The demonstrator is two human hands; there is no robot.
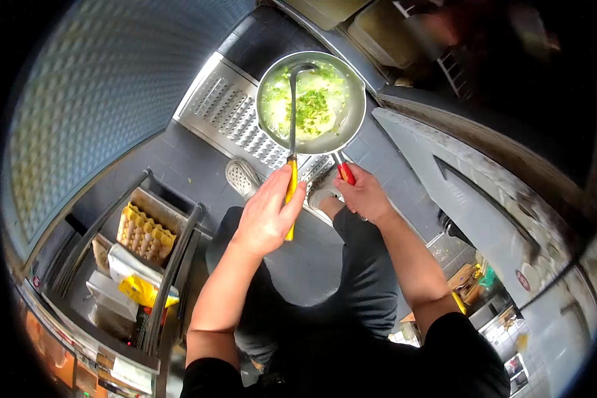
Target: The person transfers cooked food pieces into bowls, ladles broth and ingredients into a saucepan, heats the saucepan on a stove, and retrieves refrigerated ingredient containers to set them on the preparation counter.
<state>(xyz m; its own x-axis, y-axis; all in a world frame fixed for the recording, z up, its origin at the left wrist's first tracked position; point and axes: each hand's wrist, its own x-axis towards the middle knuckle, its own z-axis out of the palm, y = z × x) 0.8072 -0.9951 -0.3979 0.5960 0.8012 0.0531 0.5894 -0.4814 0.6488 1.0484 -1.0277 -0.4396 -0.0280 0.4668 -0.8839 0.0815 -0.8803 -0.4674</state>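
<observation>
A round metal pan (359, 109) holds pale liquid and chopped greens (312, 109), gathered mostly in the middle. My right hand (363, 194) is wrapped round the pan's red handle (345, 171) and holds it out in front of my legs. In my left hand (266, 211) is a ladle (293, 116) with a dark shaft and a yellow grip, lying between thumb and fingers. The ladle's dark head rests inside the pan near the far rim, partly sunk among the greens.
A perforated metal floor plate (209, 109) lies beyond my shoes. On the left, an open drawer (169, 278) holds an egg tray (146, 232) and a yellow packet (142, 290). A worn white door (458, 172) stands close on the right, and a textured panel (113, 86) at upper left.
</observation>
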